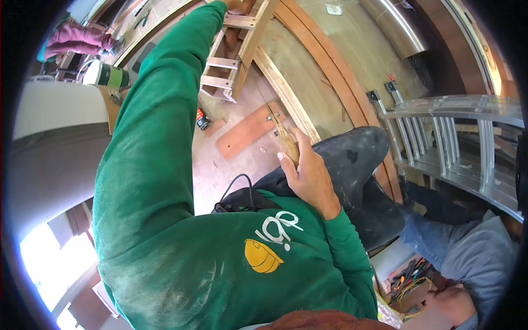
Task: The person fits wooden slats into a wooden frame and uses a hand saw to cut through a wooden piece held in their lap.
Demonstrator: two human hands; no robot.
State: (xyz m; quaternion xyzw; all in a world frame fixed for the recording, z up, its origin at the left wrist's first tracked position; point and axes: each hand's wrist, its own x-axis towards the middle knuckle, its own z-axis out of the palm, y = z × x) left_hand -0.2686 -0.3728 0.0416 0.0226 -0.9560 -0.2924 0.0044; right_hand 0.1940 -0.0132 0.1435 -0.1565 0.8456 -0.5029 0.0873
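My right hand [313, 173] is closed around a hand tool with a worn yellow-brown handle [287, 146]. The tool's slim end points up and left, above an orange-brown board [242, 135] lying on the floor; its exact kind is unclear. My left arm stretches far forward in a green sleeve. At the top edge, my left hand [237, 6] is partly cut off beside the upper end of a slatted wooden frame [224, 62]. Its fingers are hidden, so I cannot see whether it grips the frame. My dark-clad knee lies right of the tool.
An aluminium ladder [462, 148] extends along the right. Long wooden strips [324, 60] cross the floor. A small dark can [202, 119] and a white-and-green bucket [104, 75] stand left. One person [467, 247] is close at lower right; another [77, 41] is at upper left.
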